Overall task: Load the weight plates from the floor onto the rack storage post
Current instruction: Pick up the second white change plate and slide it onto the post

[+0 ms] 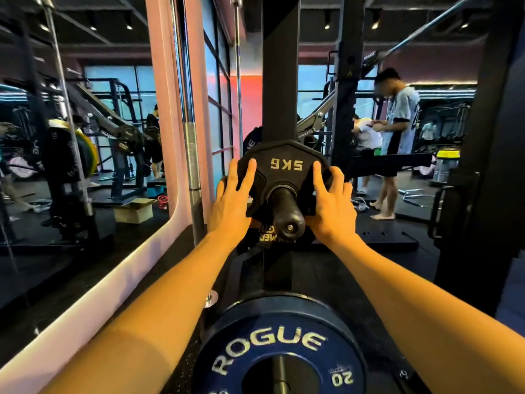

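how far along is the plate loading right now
Done: the 5kg plate is already threaded on the storage post. In hand: left hand and right hand press it toward the upright. Left: cannot tell; the floor shows no loose plates, only a racked Rogue plate.

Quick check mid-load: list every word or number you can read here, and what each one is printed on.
"5KG", upside down: on the black plate on the storage post, both hands on it.
"ROGUE": on the blue plate in the lower foreground.
"20", upside down: same blue plate.
Yellow lettering on the plate behind the post tip: partly hidden, unreadable.
Mirrored lettering on the left: too blurred.
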The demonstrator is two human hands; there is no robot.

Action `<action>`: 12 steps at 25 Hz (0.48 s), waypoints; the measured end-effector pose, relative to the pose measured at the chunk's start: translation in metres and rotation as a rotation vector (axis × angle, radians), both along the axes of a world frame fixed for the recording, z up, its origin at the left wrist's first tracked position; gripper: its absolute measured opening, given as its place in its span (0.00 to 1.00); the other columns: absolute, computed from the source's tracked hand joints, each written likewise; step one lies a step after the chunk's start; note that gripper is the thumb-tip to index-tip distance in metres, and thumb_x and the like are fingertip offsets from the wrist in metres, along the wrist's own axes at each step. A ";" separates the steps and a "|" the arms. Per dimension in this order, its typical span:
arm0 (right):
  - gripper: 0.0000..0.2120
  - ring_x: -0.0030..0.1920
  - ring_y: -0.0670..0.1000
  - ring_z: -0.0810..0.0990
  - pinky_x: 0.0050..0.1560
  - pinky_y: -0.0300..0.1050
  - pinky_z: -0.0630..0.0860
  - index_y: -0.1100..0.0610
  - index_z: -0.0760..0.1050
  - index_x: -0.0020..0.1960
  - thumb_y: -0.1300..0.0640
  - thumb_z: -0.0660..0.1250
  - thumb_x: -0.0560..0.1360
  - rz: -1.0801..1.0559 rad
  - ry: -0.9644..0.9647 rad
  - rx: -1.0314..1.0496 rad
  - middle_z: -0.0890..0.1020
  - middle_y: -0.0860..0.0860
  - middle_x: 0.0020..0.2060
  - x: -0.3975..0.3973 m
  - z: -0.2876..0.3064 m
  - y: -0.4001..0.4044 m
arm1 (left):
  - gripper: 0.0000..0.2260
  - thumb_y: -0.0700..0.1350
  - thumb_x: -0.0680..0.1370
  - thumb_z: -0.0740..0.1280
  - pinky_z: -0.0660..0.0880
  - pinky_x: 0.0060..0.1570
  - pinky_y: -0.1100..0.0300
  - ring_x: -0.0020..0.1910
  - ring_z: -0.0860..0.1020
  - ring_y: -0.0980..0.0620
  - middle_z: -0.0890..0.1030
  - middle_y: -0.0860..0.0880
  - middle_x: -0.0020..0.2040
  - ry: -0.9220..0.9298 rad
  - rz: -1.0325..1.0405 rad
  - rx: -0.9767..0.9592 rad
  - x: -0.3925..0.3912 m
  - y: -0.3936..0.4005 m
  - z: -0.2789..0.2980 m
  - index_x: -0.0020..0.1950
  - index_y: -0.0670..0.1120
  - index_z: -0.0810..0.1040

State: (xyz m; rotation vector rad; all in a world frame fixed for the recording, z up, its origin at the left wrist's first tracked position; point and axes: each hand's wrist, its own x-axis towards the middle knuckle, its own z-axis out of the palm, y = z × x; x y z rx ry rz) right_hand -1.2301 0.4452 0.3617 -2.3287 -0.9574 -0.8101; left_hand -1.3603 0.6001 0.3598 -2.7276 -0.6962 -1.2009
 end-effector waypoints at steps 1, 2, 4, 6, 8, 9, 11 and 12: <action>0.52 0.69 0.63 0.59 0.52 0.57 0.77 0.48 0.43 0.78 0.47 0.75 0.67 -0.018 -0.023 -0.002 0.49 0.56 0.75 0.002 -0.001 0.004 | 0.53 0.36 0.70 0.74 0.75 0.59 0.49 0.73 0.60 0.39 0.39 0.49 0.79 -0.017 0.006 -0.004 0.004 0.003 0.001 0.77 0.58 0.36; 0.52 0.68 0.63 0.60 0.51 0.56 0.76 0.49 0.43 0.78 0.46 0.75 0.67 -0.026 -0.049 -0.005 0.49 0.57 0.75 0.004 -0.001 0.006 | 0.53 0.35 0.70 0.74 0.75 0.58 0.49 0.72 0.61 0.40 0.39 0.48 0.79 -0.025 0.000 -0.006 0.008 0.006 0.002 0.77 0.58 0.37; 0.52 0.68 0.62 0.59 0.50 0.55 0.76 0.49 0.43 0.78 0.45 0.75 0.67 -0.041 -0.062 -0.021 0.49 0.57 0.75 0.004 -0.001 0.007 | 0.52 0.36 0.71 0.74 0.75 0.57 0.50 0.72 0.61 0.40 0.40 0.47 0.79 -0.011 0.002 -0.009 0.010 0.007 0.001 0.78 0.57 0.37; 0.52 0.69 0.62 0.58 0.49 0.54 0.76 0.49 0.42 0.78 0.45 0.74 0.67 -0.055 -0.040 -0.039 0.47 0.57 0.75 0.000 0.001 0.006 | 0.53 0.36 0.71 0.73 0.75 0.57 0.48 0.72 0.62 0.40 0.40 0.47 0.79 0.004 0.038 -0.005 0.008 0.004 0.000 0.77 0.57 0.36; 0.53 0.70 0.63 0.58 0.49 0.55 0.76 0.48 0.41 0.78 0.45 0.75 0.67 -0.042 -0.007 -0.092 0.46 0.56 0.75 -0.004 0.007 0.001 | 0.53 0.38 0.71 0.75 0.75 0.57 0.48 0.71 0.65 0.39 0.41 0.46 0.79 0.071 0.040 -0.019 0.003 0.001 0.008 0.77 0.58 0.36; 0.54 0.71 0.63 0.57 0.50 0.56 0.76 0.47 0.42 0.77 0.45 0.76 0.66 -0.014 0.019 -0.113 0.46 0.55 0.75 -0.006 0.014 -0.004 | 0.53 0.41 0.70 0.76 0.75 0.57 0.47 0.70 0.67 0.39 0.42 0.46 0.79 0.131 0.025 -0.043 -0.003 0.002 0.016 0.78 0.58 0.37; 0.55 0.71 0.62 0.58 0.54 0.59 0.74 0.45 0.42 0.77 0.42 0.76 0.64 0.034 0.132 -0.186 0.47 0.53 0.74 -0.011 0.035 -0.017 | 0.50 0.51 0.69 0.76 0.75 0.59 0.46 0.68 0.70 0.39 0.50 0.46 0.79 0.244 -0.008 -0.080 -0.021 -0.001 0.044 0.78 0.59 0.42; 0.54 0.71 0.62 0.58 0.56 0.60 0.73 0.44 0.43 0.77 0.40 0.75 0.64 0.073 0.189 -0.208 0.49 0.52 0.74 -0.015 0.049 -0.025 | 0.48 0.55 0.69 0.75 0.75 0.58 0.47 0.67 0.72 0.39 0.57 0.45 0.78 0.251 -0.038 -0.135 -0.031 -0.005 0.060 0.78 0.59 0.46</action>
